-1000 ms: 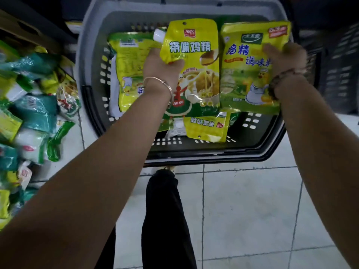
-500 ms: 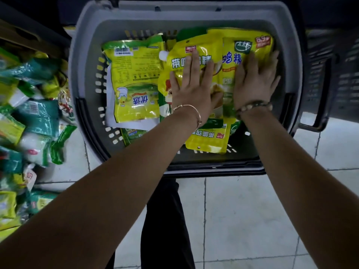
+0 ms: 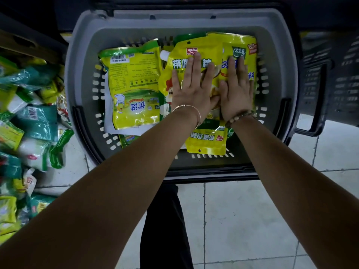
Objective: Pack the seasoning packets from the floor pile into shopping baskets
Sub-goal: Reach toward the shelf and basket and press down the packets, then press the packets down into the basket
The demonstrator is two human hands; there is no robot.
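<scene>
A grey shopping basket [image 3: 83, 61] stands on the tiled floor in front of me, holding several yellow seasoning packets. My left hand [image 3: 192, 88] lies flat, fingers straight, pressing on a yellow spouted pouch [image 3: 174, 74] in the basket's middle. My right hand [image 3: 236, 92] presses flat on a yellow packet with a green logo [image 3: 250, 53] at the right. Another yellow packet [image 3: 134, 84] lies face down at the left of the basket. A further yellow pouch [image 3: 206, 142] sticks out below my wrists. The floor pile of green, white and yellow packets [image 3: 29, 133] lies to the left.
A dark basket [image 3: 330, 84] with a handle stands just right of the grey one. A cardboard box edge [image 3: 23, 45] is at the far left. My dark trouser leg [image 3: 165, 230] is below the basket. Pale floor tiles [image 3: 242, 220] spread at the lower right.
A second ago each hand held a yellow packet upright over the basket. Both packets now lie in the basket and my hands press flat on them, close together.
</scene>
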